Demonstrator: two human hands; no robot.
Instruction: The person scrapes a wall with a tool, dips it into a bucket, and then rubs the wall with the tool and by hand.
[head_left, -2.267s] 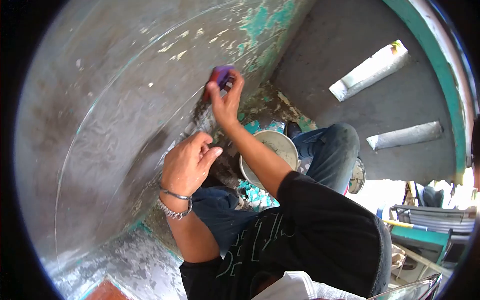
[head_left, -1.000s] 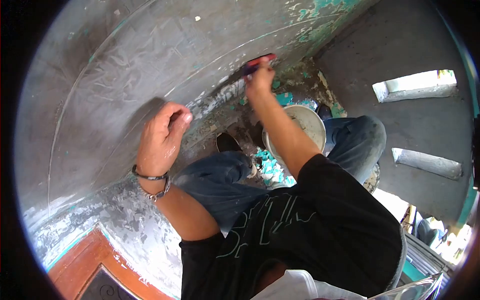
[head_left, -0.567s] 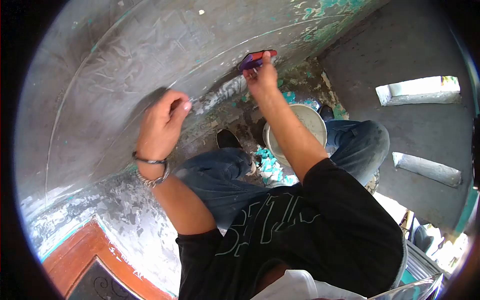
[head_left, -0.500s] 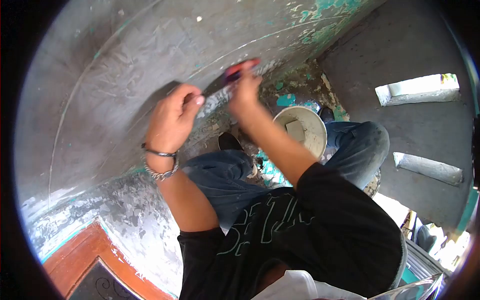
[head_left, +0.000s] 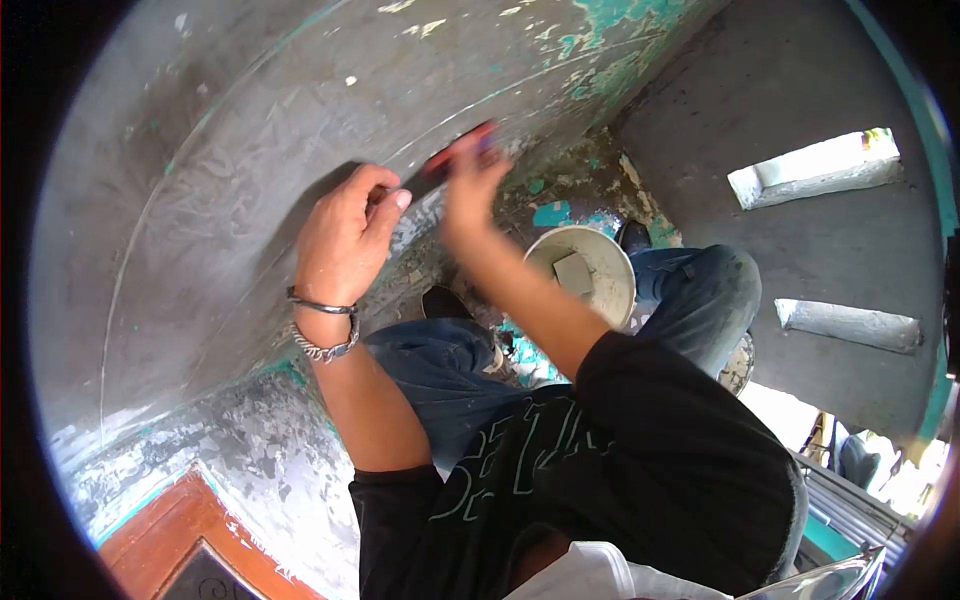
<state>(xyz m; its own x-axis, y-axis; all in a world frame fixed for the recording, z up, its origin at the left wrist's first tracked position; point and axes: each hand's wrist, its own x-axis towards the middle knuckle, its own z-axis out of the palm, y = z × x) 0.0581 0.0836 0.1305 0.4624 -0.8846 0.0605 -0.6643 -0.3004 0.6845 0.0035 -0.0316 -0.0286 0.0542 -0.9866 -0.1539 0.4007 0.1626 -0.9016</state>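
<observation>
Grey, scuffed wall [head_left: 260, 180] curves across the upper left, beyond and left of the bucket [head_left: 614, 285]; to the bucket's right rises a darker side wall [head_left: 700, 110] with two pale slots [head_left: 820, 168]. A black shirt [head_left: 690, 450] fills the near side, below the bucket, and worn blue jeans [head_left: 710, 295] bend to its right and lower left. The bucket has a pale rim and a flat, squarish piece [head_left: 573, 273] inside; turquoise and white flakes [head_left: 535, 365] lie just to its lower left. Well to the bucket's left, close to the wall, the left hand [head_left: 345, 235] is loosely curled, thumb near the fingertips, and whether anything sits between them I cannot tell. Up and left of the bucket, the right hand [head_left: 474, 190], blurred, pinches a red-and-purple tool [head_left: 439, 161] between thumb and fingers at the wall's lower band. The step in hand looks like rubbing or scraping that band; another stroke would call for a firm grip, even pressure and some care for the left hand nearby. The tool's long axis slants along the wall, roughly following its lower edge: one end points down toward the left hand and away from the bucket, the other up toward where the two walls meet beyond the bucket. Blur hides which face of it meets the wall.
</observation>
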